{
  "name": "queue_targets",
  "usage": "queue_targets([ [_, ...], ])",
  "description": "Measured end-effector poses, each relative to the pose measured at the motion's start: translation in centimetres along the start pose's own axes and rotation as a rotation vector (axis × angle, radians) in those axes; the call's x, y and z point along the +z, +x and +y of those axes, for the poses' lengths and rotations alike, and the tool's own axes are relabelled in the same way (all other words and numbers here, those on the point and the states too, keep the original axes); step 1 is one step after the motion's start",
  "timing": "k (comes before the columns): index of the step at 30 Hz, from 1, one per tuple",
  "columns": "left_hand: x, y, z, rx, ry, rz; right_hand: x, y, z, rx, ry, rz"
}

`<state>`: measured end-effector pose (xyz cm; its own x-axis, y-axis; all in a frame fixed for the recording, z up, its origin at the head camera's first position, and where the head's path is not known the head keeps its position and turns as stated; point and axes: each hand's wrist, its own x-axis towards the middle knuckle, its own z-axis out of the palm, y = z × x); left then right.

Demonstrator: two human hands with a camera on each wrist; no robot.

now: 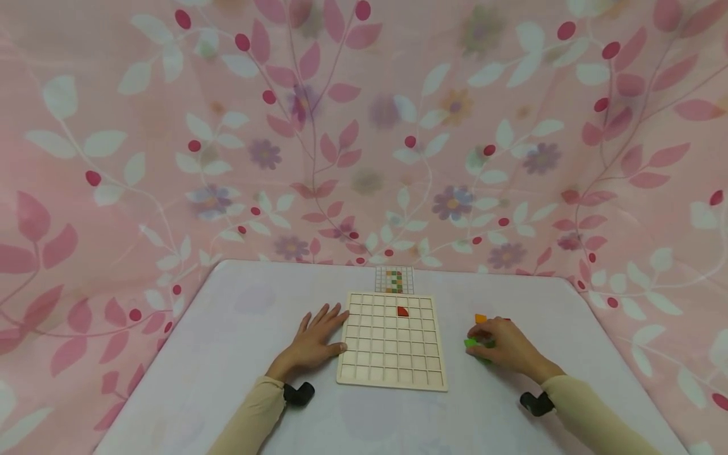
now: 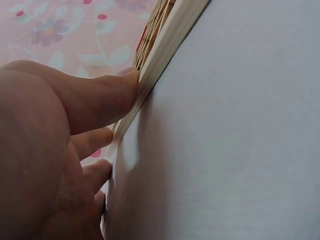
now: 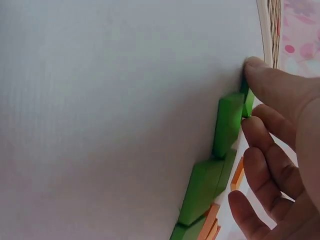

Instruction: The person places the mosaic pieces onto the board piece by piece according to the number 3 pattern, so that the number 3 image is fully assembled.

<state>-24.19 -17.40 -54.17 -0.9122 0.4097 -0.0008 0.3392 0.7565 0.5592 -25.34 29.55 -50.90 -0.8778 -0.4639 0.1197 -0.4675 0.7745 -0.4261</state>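
Observation:
A pale wooden grid board point(image 1: 392, 385) lies mid-table, with a red quarter-round tile point(image 1: 402, 311) in one upper cell. My left hand point(image 1: 311, 341) rests at the board's left side, fingers spread; in the left wrist view its thumb point(image 2: 102, 100) touches the board's edge. To the right of the board, my right hand point(image 1: 506, 346) pinches a green tile point(image 3: 247, 97) between thumb and forefinger, its other fingers loosely bent. Several more green tiles point(image 3: 202, 187) lie on the table beside that hand. The pinched tile's full shape is hidden.
Behind the board lies a card point(image 1: 394, 280) printed with a coloured grid pattern. An orange tile point(image 1: 480, 318) sits just beyond the right hand, and a red piece point(image 1: 507, 320) shows partly behind it. A floral curtain point(image 1: 364, 126) hangs along the table's far edge.

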Motion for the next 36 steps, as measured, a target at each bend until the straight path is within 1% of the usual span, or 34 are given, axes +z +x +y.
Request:
queue_targets([
  [7,0.0,0.2,0.1,0.015,-0.003,0.007,-0.6,0.1,-0.2,-0.005,0.029,-0.018],
  [12,-0.1,0.2,0.3,0.014,-0.007,0.008,-0.9,-0.1,0.4,-0.009,0.033,-0.05],
  [15,-0.1,0.2,0.2,0.011,-0.01,0.011,-0.9,-0.2,0.6,0.003,0.058,-0.068],
  [18,0.0,0.1,0.1,0.008,-0.014,0.01,-0.8,-0.2,0.3,0.026,0.071,-0.077],
  [21,0.0,0.1,0.1,0.004,-0.013,0.009,-0.6,-0.1,0.0,0.029,0.031,-0.063],
  [26,-0.1,0.0,0.1,-0.001,-0.007,0.004,-0.1,-0.1,-0.4,-0.027,-0.128,-0.007],
  [29,-0.1,-0.1,0.1,0.006,-0.013,0.004,0.2,-0.2,-0.7,-0.044,-0.188,0.02],
  [32,-0.1,-0.1,0.0,0.009,-0.014,0.003,0.3,-0.2,-0.9,-0.048,-0.191,0.026],
  [36,0.0,0.0,-0.1,0.005,0.0,0.003,0.4,0.1,-1.1,-0.051,-0.163,0.04],
])
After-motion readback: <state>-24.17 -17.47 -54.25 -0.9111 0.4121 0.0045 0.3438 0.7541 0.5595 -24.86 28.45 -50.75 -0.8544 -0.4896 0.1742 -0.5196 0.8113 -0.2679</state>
